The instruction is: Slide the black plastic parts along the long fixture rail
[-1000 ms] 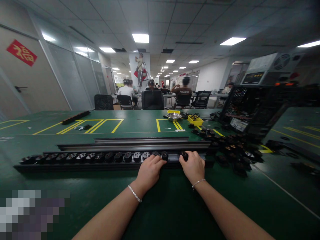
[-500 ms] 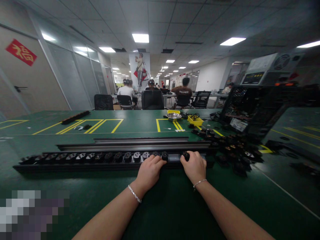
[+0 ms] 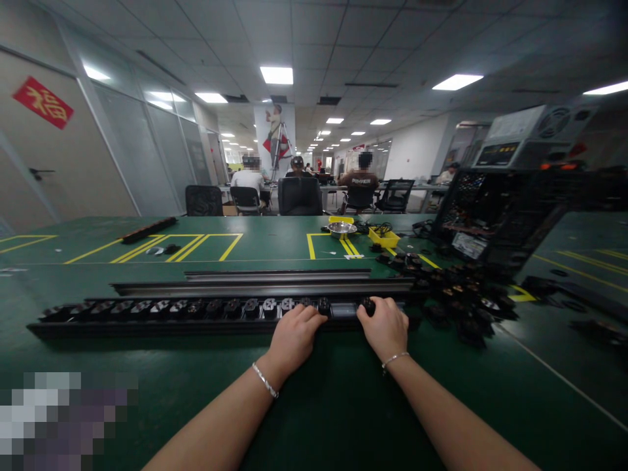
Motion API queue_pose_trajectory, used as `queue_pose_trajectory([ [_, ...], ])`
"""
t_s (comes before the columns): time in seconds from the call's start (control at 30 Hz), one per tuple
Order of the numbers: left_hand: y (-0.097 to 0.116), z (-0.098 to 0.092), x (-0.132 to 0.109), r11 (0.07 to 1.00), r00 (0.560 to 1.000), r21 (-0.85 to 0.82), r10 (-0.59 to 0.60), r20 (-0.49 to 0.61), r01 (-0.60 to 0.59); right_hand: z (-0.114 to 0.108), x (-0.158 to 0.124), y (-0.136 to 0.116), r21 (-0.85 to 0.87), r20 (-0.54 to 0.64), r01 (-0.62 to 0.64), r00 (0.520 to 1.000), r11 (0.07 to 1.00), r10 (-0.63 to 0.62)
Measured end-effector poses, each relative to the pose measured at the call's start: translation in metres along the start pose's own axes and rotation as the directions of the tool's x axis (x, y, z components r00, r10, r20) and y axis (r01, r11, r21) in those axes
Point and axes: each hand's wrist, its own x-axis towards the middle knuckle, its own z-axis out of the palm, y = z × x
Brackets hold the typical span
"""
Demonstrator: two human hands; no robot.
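A long black power-strip channel (image 3: 147,330) lies across the table, filled along most of its length with a row of socket modules (image 3: 233,307), some black and some lighter on top. My left hand (image 3: 294,337) is closed over the channel, its fingertips beside a black socket module (image 3: 324,305); the far fingers are hidden. To the right, my right hand (image 3: 386,330) grips another black socket module (image 3: 367,305) at the channel between thumb and fingers. Between the hands a smooth grey stretch of the channel shows with no module in it.
Behind the channel lie two long rails (image 3: 265,288). A heap of loose black modules (image 3: 461,288) spreads at the right, near an open computer case (image 3: 485,216). Farther back are a metal bowl (image 3: 342,229), a yellow tray (image 3: 383,237) and another dark strip (image 3: 148,230). People sit beyond the table.
My right hand and the module in it have shifted very slightly right relative to the channel. My left hand stays in place.
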Motion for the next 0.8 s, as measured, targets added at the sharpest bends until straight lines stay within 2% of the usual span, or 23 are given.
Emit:
queue_pose_trajectory([
  [0.8, -0.0006, 0.0002, -0.0001, 1.000, 1.000, 0.011, 0.010, -0.005, -0.010, -0.0012, 0.0057, 0.0105, -0.030, 0.011, -0.035, 0.999, 0.999, 0.035],
])
